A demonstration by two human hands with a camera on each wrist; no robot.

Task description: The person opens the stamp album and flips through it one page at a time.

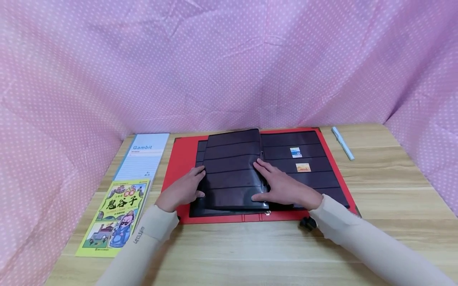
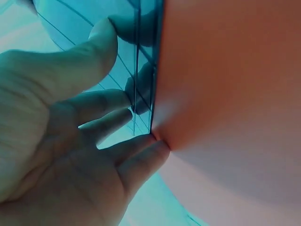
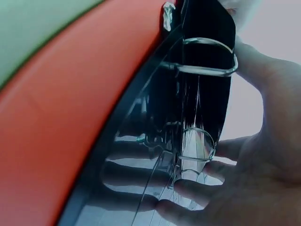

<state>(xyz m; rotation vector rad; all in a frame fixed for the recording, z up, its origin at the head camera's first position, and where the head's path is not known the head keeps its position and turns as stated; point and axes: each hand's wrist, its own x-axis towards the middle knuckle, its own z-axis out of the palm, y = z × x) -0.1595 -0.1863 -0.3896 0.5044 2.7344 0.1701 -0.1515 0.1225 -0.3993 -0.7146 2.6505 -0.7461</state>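
A red ring binder [image 1: 181,155] lies spread wide with black pocketed pages. One black page [image 1: 232,159] leans over the left side, slightly raised off the page under it. At its left edge, my left hand [image 1: 184,188] touches the pages with loosely extended fingers. In the left wrist view its fingertips [image 2: 160,143] meet the page edge and red cover. My right hand [image 1: 286,186] rests spread on the page's right edge by the spine. The right wrist view shows metal rings [image 3: 207,70] beside those fingers. Two small stamps, one blue [image 1: 295,152] and one orange [image 1: 303,167], sit in the right page.
Left of the binder lie a white and blue Gambit notebook [image 1: 144,159] and a yellow-green illustrated book [image 1: 114,214], which overlaps it. A light blue pen [image 1: 342,143] is at the right. Pink dotted cloth [image 1: 229,71] hangs behind the wooden table [image 1: 250,254].
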